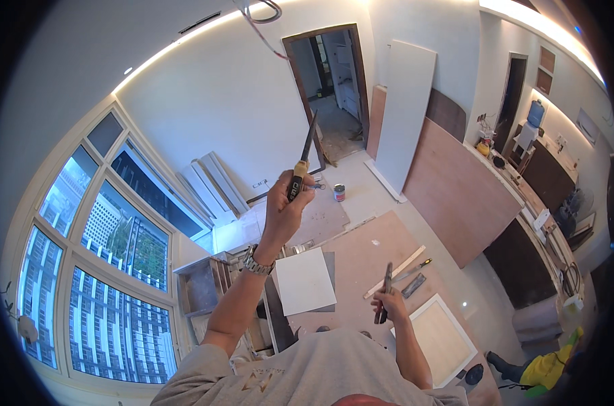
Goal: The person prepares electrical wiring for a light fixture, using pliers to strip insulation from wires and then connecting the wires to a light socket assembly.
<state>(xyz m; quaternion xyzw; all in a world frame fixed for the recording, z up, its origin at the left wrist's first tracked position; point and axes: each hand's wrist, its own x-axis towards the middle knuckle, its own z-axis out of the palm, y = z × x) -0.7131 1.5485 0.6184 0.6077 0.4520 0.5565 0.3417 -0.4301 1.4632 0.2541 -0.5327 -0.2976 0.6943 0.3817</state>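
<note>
My left hand point(290, 199), raised over the table, is closed around the handle of a file-like tool point(307, 149). The tool has a black-and-tan handle and a long dark blade tapering upward to a point. Lower right, my right hand point(390, 306) grips a dark slim hand tool point(387, 276) whose exact kind I cannot make out. Beside that hand on the brown board tabletop point(361, 250) lie a narrow wooden strip point(396, 272), a tool with a yellow-and-black handle point(423, 263) and a dark grey oblong block point(413, 285). A white-edged panel point(437, 338) lies nearer me.
A white square sheet point(305, 281) lies on the table's left, near a wooden drawer unit point(202, 284). Beyond stands a small can point(339, 192). Large boards point(449, 189) lean at right. A person in yellow point(549, 369) is at lower right.
</note>
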